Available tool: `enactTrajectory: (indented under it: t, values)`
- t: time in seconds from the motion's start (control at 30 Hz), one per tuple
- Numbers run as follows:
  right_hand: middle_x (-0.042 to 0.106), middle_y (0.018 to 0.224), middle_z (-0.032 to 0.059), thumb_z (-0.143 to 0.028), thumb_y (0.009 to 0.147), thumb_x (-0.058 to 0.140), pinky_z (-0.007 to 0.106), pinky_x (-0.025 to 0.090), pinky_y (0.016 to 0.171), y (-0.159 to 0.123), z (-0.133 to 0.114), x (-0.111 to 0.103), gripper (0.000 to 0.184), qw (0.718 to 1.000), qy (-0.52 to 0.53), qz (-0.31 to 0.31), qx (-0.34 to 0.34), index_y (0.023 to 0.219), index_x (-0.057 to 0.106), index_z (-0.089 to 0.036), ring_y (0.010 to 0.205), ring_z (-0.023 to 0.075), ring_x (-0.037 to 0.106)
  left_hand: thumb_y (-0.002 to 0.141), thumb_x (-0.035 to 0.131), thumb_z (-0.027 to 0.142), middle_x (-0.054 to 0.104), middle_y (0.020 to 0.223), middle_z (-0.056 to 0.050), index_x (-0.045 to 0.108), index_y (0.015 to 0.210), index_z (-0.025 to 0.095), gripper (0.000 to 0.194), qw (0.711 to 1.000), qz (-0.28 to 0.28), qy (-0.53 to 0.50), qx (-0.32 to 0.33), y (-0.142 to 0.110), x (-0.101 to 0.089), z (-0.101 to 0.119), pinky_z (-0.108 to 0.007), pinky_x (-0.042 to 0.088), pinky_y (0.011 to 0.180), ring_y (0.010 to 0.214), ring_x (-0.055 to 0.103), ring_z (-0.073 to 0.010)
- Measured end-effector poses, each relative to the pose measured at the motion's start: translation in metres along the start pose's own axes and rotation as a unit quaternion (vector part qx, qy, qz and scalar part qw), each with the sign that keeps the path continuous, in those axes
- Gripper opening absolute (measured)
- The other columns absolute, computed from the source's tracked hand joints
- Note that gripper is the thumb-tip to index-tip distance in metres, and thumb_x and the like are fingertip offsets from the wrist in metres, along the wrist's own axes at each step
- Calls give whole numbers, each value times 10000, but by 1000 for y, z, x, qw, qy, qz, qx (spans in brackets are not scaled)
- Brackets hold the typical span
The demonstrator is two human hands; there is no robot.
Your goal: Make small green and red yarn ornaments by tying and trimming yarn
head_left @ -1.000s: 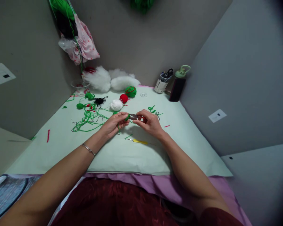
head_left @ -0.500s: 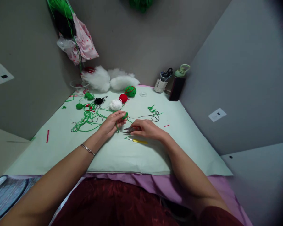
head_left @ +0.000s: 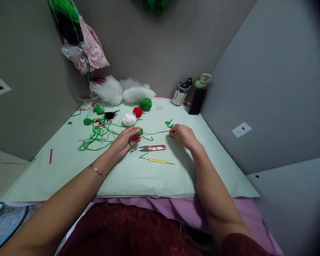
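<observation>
My left hand (head_left: 126, 141) is closed around a small green crocheted piece (head_left: 139, 132), pinched between thumb and fingers, with a green yarn tail hanging below. A thin black thread (head_left: 157, 133) runs from this piece to my right hand (head_left: 185, 136), whose fingertips are closed on the thread's far end. Orange-handled thread snips (head_left: 153, 148) lie on the table between my hands, their blades pointing left. Nearer to me is a crochet hook with a yellow handle (head_left: 156, 161), a short green yarn scrap by its tip.
White (head_left: 129, 120), red (head_left: 137, 112) and green yarn balls (head_left: 145, 104) sit behind my left hand. Tangled green yarn (head_left: 96, 138) spreads to the left. White stuffing (head_left: 138, 95), a pen holder (head_left: 179, 96) and a bottle (head_left: 198, 97) stand along the back.
My right hand has let go of the snips, leaving them on the table, and moved right and away to the black thread. My left hand still holds the green piece.
</observation>
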State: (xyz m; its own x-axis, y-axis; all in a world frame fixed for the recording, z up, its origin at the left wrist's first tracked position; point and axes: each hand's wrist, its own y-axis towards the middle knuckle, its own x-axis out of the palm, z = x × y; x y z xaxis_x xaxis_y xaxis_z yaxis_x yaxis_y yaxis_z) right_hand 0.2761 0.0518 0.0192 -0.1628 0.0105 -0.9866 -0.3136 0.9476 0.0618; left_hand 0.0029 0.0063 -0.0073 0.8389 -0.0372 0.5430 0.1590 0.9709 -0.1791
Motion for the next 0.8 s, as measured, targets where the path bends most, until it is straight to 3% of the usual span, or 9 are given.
enactTrajectory:
  t: [0.27, 0.8]
  values:
    - [698, 1088, 194, -53, 901, 417, 311, 421, 762, 3, -29, 13, 346, 978, -198, -71, -13, 1022, 738, -97, 969, 269, 676, 724, 823, 236, 605, 759, 11, 650, 866, 122, 251, 998, -47, 48, -17, -4, 5, 0, -161, 546, 590, 641, 615, -75]
    - [726, 1052, 194, -45, 889, 455, 305, 444, 761, -3, -27, 0, 298, 978, -186, -94, 3, 969, 738, -95, 979, 269, 694, 732, 836, 330, 593, 826, 10, 669, 915, 145, 310, 990, -87, 109, -21, -3, -1, -7, -206, 526, 694, 722, 615, -88]
